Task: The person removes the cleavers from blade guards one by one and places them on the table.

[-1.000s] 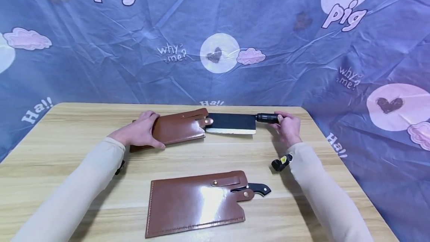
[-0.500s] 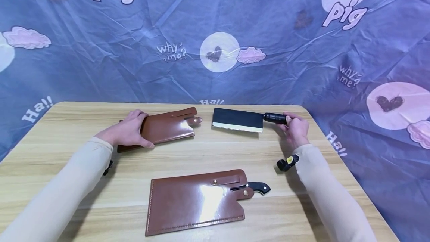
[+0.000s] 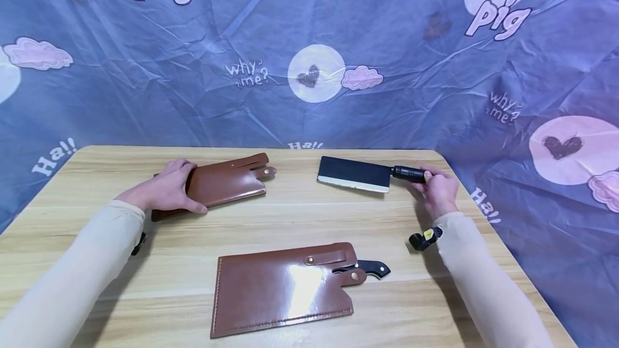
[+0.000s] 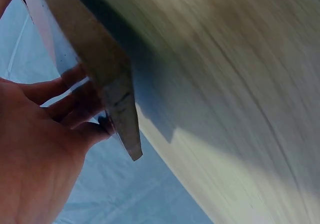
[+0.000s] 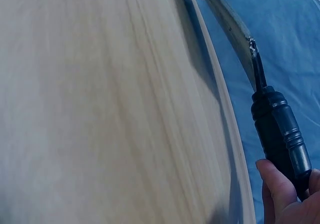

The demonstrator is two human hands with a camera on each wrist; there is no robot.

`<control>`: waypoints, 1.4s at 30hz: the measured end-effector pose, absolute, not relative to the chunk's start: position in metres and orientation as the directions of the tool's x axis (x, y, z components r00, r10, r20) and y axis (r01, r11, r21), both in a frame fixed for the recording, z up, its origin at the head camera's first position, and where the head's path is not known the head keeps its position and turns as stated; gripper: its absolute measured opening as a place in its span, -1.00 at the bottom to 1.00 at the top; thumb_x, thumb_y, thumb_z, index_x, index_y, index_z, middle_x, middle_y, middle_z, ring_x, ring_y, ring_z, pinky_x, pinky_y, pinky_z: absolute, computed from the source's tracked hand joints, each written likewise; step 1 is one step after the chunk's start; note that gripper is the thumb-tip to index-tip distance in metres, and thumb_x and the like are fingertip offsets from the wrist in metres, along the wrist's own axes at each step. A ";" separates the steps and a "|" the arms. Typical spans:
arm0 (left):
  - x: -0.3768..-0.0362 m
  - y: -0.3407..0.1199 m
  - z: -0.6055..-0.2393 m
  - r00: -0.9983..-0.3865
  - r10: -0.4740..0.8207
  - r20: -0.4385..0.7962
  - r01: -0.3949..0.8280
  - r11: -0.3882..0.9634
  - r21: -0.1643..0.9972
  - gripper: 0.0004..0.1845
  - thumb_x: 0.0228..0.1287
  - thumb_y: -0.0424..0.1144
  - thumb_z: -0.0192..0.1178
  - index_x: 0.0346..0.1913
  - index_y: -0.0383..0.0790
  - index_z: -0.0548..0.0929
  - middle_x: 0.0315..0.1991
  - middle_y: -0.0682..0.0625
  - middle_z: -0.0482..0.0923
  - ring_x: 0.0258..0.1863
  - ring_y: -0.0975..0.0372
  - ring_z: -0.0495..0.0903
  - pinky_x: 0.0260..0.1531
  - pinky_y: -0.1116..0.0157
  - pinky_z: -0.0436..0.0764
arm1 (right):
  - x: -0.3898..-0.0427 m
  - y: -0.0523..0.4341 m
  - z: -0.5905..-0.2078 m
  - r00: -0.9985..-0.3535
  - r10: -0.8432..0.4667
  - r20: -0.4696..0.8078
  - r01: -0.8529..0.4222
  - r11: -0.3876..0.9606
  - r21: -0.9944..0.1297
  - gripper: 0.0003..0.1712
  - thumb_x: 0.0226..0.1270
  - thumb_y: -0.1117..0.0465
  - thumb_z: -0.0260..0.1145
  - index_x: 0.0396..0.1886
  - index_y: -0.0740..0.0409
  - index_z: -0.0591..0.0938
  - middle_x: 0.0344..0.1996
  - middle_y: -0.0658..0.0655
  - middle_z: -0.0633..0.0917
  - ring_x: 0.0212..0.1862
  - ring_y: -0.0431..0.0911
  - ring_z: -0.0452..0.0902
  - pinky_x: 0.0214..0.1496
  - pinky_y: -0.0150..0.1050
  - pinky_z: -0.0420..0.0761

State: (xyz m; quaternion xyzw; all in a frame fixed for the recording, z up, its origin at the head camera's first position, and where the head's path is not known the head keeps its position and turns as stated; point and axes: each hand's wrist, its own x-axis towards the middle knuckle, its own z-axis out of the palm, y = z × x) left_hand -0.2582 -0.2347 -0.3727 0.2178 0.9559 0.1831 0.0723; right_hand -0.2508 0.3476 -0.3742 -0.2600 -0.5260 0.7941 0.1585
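Head view shows the person's two grips well apart over the wooden desk (image 3: 290, 222). Toward 10 o'clock, the left grip (image 3: 166, 187) pinches the brown rear sheath (image 3: 224, 183) across its width, near the 9 o'clock end, thumb on the near edge and fingers over the far one. Its notched mouth and strap tab (image 3: 266, 172) face about 3 o'clock. Toward 1 o'clock, the right grip (image 3: 440, 189) pinches the rear end of the cleaver's handle (image 3: 408, 174); the dark blade (image 3: 354, 173) points to 9 o'clock, bright edge on its 6 o'clock side. Blade and mouth do not touch. The shadow beside the blade in the right wrist view suggests that the cleaver is clear of the desk.

To handle this well, I would judge it wise to hold the blade flat and steady, edge turned away from the fingers, and to leave the left fingers far back from the mouth. A hold so close to the handle's end may let the heavy blade dip, so gripping nearer the blade should steady it. The tab is best left free.

At 6 o'clock lies the front sheath (image 3: 282, 289), a knife handle (image 3: 376, 268) jutting toward 3 o'clock; both arms should pass clear of it.
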 end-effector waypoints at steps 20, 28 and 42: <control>-0.254 -0.246 -0.379 -0.903 0.419 -0.096 0.351 0.847 0.399 0.30 -0.23 0.20 0.55 0.33 -0.69 0.11 0.26 -0.55 0.07 0.27 -0.36 0.05 0.18 -0.33 0.17 | -0.246 0.354 -0.379 -0.824 0.510 -0.248 0.143 -0.236 -0.961 -0.64 0.48 0.47 -0.04 0.01 0.29 0.66 0.09 0.21 0.38 -0.03 -0.09 0.50 -0.04 -0.34 0.59; -0.254 -0.245 -0.378 -0.898 0.422 -0.129 0.342 0.850 0.401 0.32 -0.23 0.19 0.56 0.33 -0.73 0.08 0.26 -0.58 0.06 0.25 -0.39 0.06 0.17 -0.32 0.19 | -0.245 0.361 -0.386 -0.872 0.465 -0.154 0.240 0.132 -0.962 -0.61 0.46 0.43 -0.02 0.21 0.41 0.50 0.02 0.10 0.43 -0.16 -0.23 0.40 -0.22 -0.50 0.53; -0.257 -0.245 -0.375 -0.887 0.427 -0.179 0.327 0.851 0.410 0.32 -0.19 0.16 0.55 0.33 -0.77 0.04 0.24 -0.59 0.06 0.23 -0.37 0.11 0.18 -0.26 0.24 | -0.244 0.355 -0.390 -0.860 0.496 -0.119 0.280 0.265 -0.923 -0.58 0.42 0.42 -0.03 0.21 0.39 0.51 0.11 0.13 0.44 0.02 -0.14 0.33 -0.15 -0.51 0.37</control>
